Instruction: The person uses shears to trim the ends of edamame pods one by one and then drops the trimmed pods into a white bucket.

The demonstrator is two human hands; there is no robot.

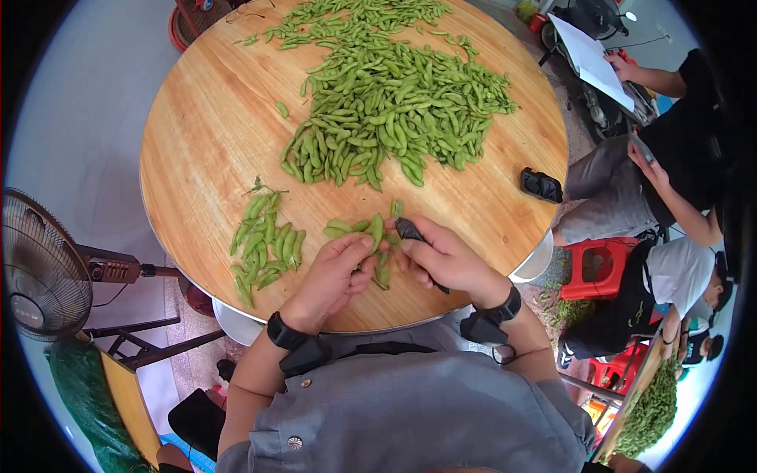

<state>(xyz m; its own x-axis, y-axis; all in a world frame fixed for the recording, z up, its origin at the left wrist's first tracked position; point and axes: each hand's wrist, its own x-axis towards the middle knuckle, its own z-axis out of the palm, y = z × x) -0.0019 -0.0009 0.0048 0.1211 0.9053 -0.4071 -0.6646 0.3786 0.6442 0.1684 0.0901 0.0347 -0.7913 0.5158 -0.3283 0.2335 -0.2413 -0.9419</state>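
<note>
At the near edge of the round wooden table [213,142], my left hand [339,272] pinches a green edamame pod [377,230] between thumb and fingers. My right hand [449,256] is closed around a black-handled tool [408,230]; its working end is hidden or too small to make out. The two hands nearly meet over a few loose pods [339,228]. Left of my left hand lies a small pile of pods [264,244]. A large heap of edamame pods [394,102] spreads over the middle and far part of the table.
A black case [541,185] sits near the table's right edge. On the left stands a fan [43,268]. Red stools [595,268] are on the right, beside a person in black holding a white sheet [587,59]. Other people sit at lower right by a green heap [646,406].
</note>
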